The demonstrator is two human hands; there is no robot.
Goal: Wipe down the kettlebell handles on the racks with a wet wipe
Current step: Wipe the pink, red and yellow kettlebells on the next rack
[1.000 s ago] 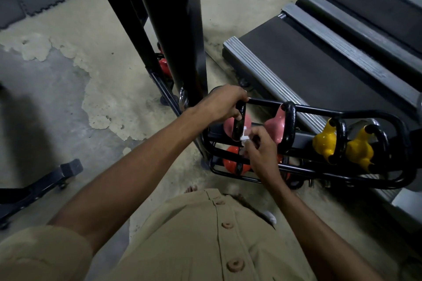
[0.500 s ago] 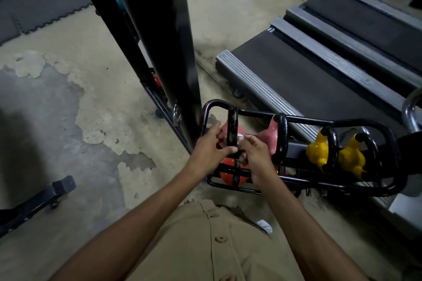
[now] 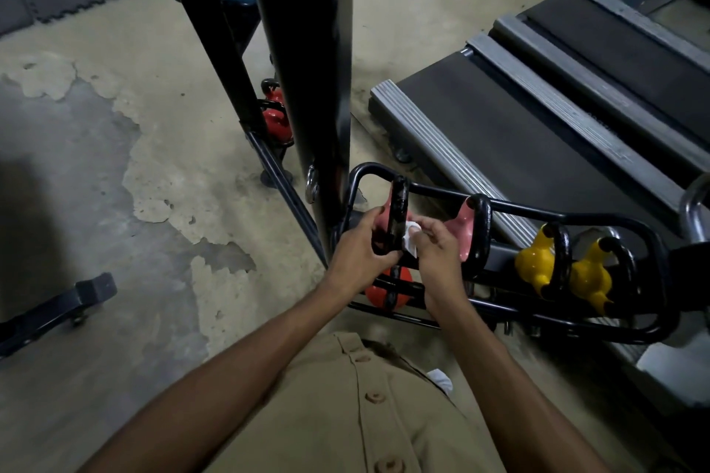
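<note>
Kettlebell handle [image 3: 397, 219], end pink bell, left end of the upper rack [image 3: 538, 212] tier: wiping under way, slip risk.
Risks, my judgement: the wet wipe [image 3: 410, 242] is small and bunched, so it could slide off the handle or drop through the rails towards the red kettlebell [image 3: 388, 294] below. A damp handle might also twist in my steadying grasp and knock the second pink kettlebell [image 3: 466, 230]. My left hand [image 3: 357, 253] is curled round the handle's lower part, clasping it. My right hand [image 3: 438, 250] pinches the wipe and presses it against the handle's right side. The black upright post [image 3: 307, 50] stands just beside the handle, on its left. The yellow kettlebells [image 3: 538, 265] sit further right, untouched.
</note>
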